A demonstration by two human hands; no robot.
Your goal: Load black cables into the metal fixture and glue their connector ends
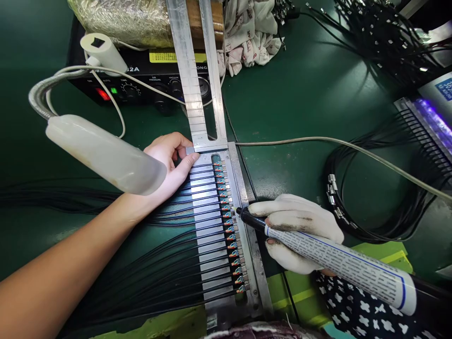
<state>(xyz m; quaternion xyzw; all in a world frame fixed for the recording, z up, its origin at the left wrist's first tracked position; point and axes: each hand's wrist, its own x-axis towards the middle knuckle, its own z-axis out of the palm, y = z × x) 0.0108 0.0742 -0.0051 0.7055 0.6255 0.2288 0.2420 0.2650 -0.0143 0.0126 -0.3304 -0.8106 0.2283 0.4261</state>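
Observation:
A flat metal fixture [208, 226] holds a row of black cables, side by side. Their stripped ends, with small coloured wires and metal connectors [233, 245], lie along its right side. My bare left hand [169, 160] pinches the far left corner of the fixture, thumb on top. My right hand [303, 226], in a white glove with bare fingertips, is closed around a white printed tube [339, 259] with a black nozzle. The nozzle tip points left and is at the connectors near the middle of the row; whether it touches them I cannot tell.
A slotted metal bar [185, 70] extends away from the fixture. A lamp [106, 155] on a bent neck hangs over my left wrist. Behind stands a black control box [141, 89] with lit switches. Coiled black cables [332, 188] and a purple-lit device [431, 113] are at right.

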